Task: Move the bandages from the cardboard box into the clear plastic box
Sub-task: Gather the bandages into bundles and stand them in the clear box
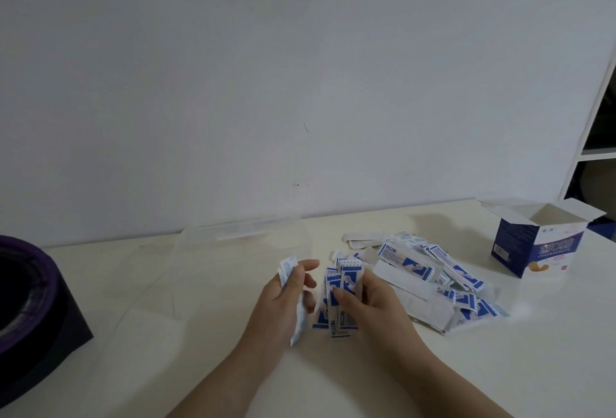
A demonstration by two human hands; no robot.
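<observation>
— What's on the counter [133, 367]?
— The clear plastic box [213, 271], just beyond the left grip [283, 297]; it's faint, possibly open. The cardboard box [540, 244] stands open, well right of the right grip [370, 301].
— The bandages?
— A loose pile [433, 277] lies beside the right grip, which is clamped on a fan of bandages [343, 284]. The left grip pinches a white strip [288, 269].

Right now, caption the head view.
Left hand and right hand each grip bandages; more lie piled near the open cardboard box.
</observation>
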